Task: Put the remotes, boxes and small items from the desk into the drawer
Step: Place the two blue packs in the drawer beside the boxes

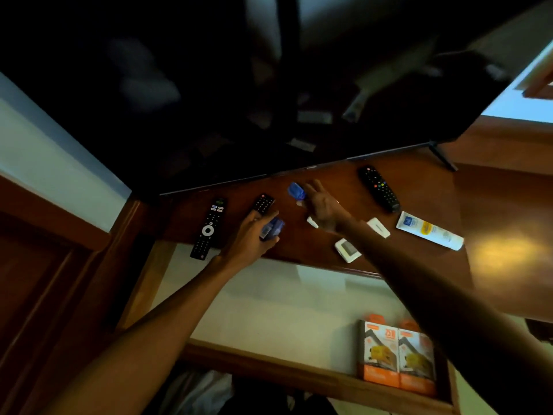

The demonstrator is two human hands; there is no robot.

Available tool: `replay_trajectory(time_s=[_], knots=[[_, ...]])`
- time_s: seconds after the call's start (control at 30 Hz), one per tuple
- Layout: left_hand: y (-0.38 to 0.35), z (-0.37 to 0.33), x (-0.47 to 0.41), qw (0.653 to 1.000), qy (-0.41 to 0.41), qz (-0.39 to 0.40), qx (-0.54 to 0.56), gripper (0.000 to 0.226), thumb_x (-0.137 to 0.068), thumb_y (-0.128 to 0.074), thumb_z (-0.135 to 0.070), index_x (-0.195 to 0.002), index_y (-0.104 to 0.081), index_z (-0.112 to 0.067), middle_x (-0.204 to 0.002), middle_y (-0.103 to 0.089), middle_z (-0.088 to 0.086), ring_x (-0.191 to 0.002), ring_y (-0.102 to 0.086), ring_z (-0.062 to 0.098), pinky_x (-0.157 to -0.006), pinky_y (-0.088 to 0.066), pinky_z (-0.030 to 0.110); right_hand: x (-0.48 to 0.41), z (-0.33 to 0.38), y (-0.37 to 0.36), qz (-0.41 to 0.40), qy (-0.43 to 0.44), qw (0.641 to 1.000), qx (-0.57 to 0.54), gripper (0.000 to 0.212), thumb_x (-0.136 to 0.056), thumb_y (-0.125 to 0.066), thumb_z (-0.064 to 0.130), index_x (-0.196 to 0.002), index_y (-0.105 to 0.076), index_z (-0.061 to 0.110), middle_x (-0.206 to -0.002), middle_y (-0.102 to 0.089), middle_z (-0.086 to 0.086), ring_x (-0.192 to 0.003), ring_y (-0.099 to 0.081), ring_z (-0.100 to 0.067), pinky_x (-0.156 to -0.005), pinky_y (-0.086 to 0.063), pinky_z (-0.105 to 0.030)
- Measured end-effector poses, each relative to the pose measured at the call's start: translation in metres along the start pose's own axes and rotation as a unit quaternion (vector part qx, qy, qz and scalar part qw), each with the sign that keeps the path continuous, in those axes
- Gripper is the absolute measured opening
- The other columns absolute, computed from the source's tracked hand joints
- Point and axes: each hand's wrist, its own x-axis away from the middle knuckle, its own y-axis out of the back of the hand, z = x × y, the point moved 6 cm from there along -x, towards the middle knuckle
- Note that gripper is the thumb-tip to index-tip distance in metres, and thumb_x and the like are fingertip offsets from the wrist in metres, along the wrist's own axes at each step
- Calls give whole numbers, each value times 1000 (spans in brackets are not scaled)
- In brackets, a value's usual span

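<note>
The drawer (269, 298) stood pulled open below the front edge of the desk (419, 187), and it held two orange and white boxes (396, 357) standing side by side against its front wall, at the right corner; the rest of its pale floor was bare. Above the desk, the left hand (254, 235) was closed around a small blue item (273, 228) near the front edge. The right hand (324, 206) had its fingers spread loosely, touching a second blue item (296, 191) near the back edge below the television (239, 85); it gripped nothing that could be seen. Three black remotes (209, 227) lay across the desk, with a white tube (428, 230) and small white items (347, 250) toward the front right.
</note>
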Motion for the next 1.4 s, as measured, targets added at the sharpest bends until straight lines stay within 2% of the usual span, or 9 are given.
replay_trajectory(time_s=[0.23,0.37,0.47,0.67,0.83,0.97,1.1,1.3,1.4], knots=[[-35,-38,59,1000,-8,-22,-6,69,-83,-73,-29,-145,-42,-27,-111,-51,0,-94,-56,12,-82,-51,28,135,6,6,-51,-2,994,-95,47,-91,-52,25,-134,-41,9,-105,-67,-16,-86,-64,-31,-74,-48,-36],[-69,-48,92,1000,7,-5,-16,64,-86,-70,-32,-144,-44,-26,-121,-53,4,-105,-59,22,-84,-52,32,199,3,-19,-65,-28,987,-144,32,-97,-51,20,-127,-48,10,-106,-68,-12,-84,-62,-24,-70,-41,-23],[-107,-43,124,998,32,32,-34,63,-86,-68,-38,-143,-45,-25,-120,-52,6,-101,-60,25,-82,-54,36,241,-19,-56,-49,-74,981,-170,24,-97,-53,19,-121,-47,14,-95,-69,-16,-73,-62,-31,-64,-45,-32],[-165,-22,153,987,96,116,-60,63,-88,-67,-33,-145,-42,-24,-120,-51,9,-102,-59,25,-79,-48,27,282,-61,-124,-40,-193,956,-215,21,-94,-55,20,-115,-52,17,-114,-60,-13,-93,-65,-31,-80,-57,-45],[-208,-8,158,971,168,156,-65,63,-90,-64,-33,-147,-39,-24,-131,-48,12,-114,-55,30,-92,-45,33,286,-85,-178,-28,-317,912,-260,27,-92,-58,8,-119,-53,9,-120,-61,-19,-101,-63,-36,-70,-56,-42],[-224,0,167,961,203,168,-89,61,-91,-63,-35,-146,-38,-25,-135,-46,12,-117,-52,31,-95,-43,35,281,-87,-204,-4,-327,917,-228,31,-93,-53,5,-123,-51,5,-119,-63,-24,-100,-64,-40,-76,-56,-52],[-233,4,169,959,198,186,-80,65,-89,-66,-36,-146,-38,-25,-134,-46,13,-115,-53,32,-93,-44,34,282,-86,-208,13,-331,927,-177,31,-94,-52,5,-125,-48,0,-113,-63,-27,-97,-61,-43,-75,-51,-47],[-232,6,169,948,180,258,-44,74,-86,-70,-24,-150,-31,-23,-130,-44,13,-118,-50,31,-101,-40,34,288,-82,-205,125,-268,955,-32,66,-82,-72,14,-139,-40,8,-139,-38,-22,-125,-42,-41,-101,-44,-45],[-235,13,171,944,162,282,-56,69,-89,-63,-9,-149,-33,-24,-124,-47,13,-117,-51,30,-103,-42,35,286,-79,-200,167,-218,960,49,67,-81,-74,17,-139,-42,8,-145,-34,-19,-130,-38,-38,-103,-44,-43]])
